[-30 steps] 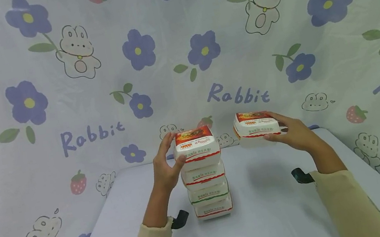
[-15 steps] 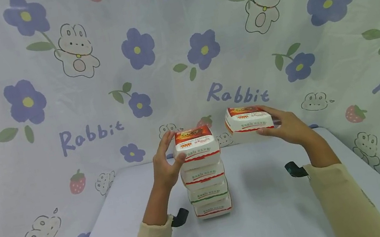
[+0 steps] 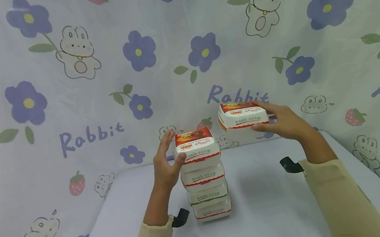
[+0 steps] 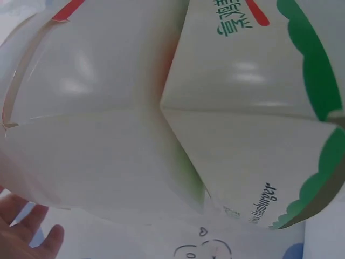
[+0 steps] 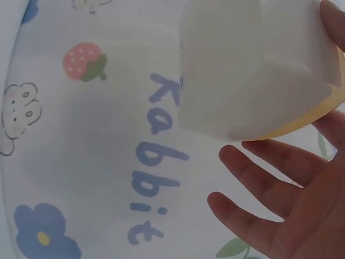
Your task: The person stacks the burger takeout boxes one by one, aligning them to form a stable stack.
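Observation:
A stack of several white burger boxes with wavy trim stands on the table. My left hand (image 3: pixel 167 167) holds the top burger box (image 3: pixel 199 150) at its left side, thumb on the front face; other fingers spread loosely in the left wrist view. Beneath it are a red-trimmed box (image 3: pixel 204 174), a green-trimmed box (image 3: pixel 209 194) and a bottom box (image 3: pixel 213 211). To the right, my right hand (image 3: pixel 283 121) holds another burger box (image 3: pixel 243 117) in the air, slightly higher than the stack's top. Thumb and fingers pinch its right end, with several fingers (image 5: pixel 259 181) spread below it.
A white cloth covers the table (image 3: pixel 268 215). Behind it hangs a curtain (image 3: pixel 167 76) printed with flowers, rabbits and strawberries. Dark wrist cameras (image 3: pixel 181 217) protrude from both sleeves. A gap separates the held box from the stack.
My right hand has carried its burger box leftward and a little upward, closer to the stack. The left hand and the stacked boxes stay about where they were.

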Demonstrator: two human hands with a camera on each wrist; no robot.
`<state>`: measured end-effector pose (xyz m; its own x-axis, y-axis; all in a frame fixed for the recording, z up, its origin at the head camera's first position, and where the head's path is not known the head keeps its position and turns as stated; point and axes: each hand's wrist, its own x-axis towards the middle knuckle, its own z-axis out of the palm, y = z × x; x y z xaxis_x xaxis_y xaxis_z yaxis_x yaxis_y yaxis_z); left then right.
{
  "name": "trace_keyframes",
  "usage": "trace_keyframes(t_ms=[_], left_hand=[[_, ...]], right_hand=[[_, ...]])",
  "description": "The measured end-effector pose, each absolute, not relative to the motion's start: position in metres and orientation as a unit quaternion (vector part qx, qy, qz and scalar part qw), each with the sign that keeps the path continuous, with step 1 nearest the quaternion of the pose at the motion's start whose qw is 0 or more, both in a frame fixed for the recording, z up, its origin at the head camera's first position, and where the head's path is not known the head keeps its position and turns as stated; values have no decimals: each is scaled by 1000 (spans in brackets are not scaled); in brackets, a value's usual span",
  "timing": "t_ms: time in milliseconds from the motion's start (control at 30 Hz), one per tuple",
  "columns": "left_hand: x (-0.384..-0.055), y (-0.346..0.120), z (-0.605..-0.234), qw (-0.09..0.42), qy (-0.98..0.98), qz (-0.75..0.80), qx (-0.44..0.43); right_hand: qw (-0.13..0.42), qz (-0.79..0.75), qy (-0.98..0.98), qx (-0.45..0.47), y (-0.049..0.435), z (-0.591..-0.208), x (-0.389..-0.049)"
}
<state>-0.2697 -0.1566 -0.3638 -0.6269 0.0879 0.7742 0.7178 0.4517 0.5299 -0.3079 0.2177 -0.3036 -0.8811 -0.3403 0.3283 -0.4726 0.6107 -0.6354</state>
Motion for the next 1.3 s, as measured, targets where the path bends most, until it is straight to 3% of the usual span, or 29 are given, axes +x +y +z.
trace_keyframes(t_ms=[1300], left_hand=[[-266, -157, -337, 355, -781, -437, -269]], right_hand=[[100, 400, -863, 291, 162, -264, -295]])
